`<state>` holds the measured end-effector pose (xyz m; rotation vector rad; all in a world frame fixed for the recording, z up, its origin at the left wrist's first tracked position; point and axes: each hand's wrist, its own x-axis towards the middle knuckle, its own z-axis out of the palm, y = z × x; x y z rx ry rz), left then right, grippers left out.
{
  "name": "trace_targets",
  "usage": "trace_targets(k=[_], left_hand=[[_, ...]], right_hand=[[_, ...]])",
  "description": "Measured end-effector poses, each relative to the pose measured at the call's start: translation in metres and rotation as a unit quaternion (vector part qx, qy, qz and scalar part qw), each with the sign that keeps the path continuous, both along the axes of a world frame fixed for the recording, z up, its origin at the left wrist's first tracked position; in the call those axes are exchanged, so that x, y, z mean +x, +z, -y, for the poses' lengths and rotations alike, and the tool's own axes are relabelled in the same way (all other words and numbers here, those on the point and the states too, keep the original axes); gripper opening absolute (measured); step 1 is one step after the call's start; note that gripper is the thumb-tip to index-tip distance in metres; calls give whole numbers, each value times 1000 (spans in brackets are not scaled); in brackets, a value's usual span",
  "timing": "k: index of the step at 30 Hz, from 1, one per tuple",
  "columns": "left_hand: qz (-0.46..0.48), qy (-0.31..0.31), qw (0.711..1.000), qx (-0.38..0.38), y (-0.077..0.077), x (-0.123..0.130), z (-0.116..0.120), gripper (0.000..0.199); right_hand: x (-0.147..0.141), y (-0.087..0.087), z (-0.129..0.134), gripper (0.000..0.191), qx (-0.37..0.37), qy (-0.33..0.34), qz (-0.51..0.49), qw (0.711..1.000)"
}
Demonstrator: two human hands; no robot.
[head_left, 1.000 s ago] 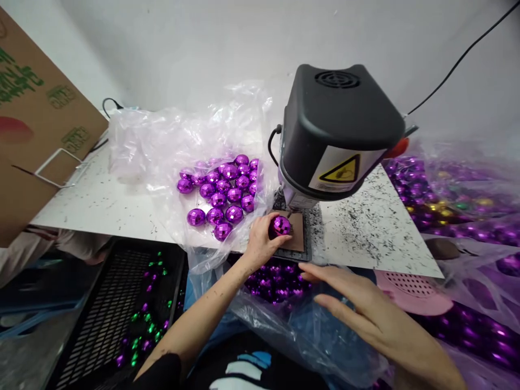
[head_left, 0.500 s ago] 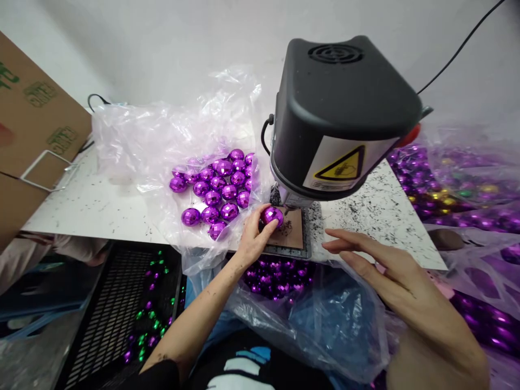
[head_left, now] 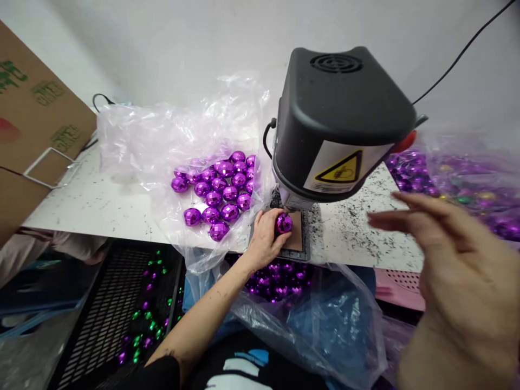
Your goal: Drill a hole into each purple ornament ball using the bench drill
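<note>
My left hand [head_left: 266, 237] is closed round a shiny purple faceted ball [head_left: 284, 222], keeping it over the brown pad [head_left: 298, 236] under the black bench machine [head_left: 345, 103]. The ball sits right beneath the machine's lower tip, and whether they touch is hard to see. At the right, my right hand [head_left: 459, 254] is raised over the table edge, fingers stretched out and holding nothing. It is somewhat blurred. Left of the machine, several loose purple faceted balls [head_left: 219, 184] lie on a clear plastic bag [head_left: 162, 141].
Black flecks dot the white table [head_left: 365, 233]. A cardboard box [head_left: 44, 108] stands at the left. Below are a black crate [head_left: 97, 314] with green and purple beads, an open plastic bag [head_left: 341, 319] with purple balls, and a pink perforated basket [head_left: 400, 287]. Bagged beads [head_left: 410, 170] lie at right.
My left hand has shifted the purple ball slightly right and down, further onto the pad. My right hand has moved away to the right and up.
</note>
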<state>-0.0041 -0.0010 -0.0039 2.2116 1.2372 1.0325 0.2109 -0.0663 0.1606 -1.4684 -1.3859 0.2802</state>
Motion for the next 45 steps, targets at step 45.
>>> trace_targets(k=[45], left_hand=[[-57,34,997,-36,5,8,4,44]], right_hand=[[-50,-66,-31,15,257,-33,71,963]])
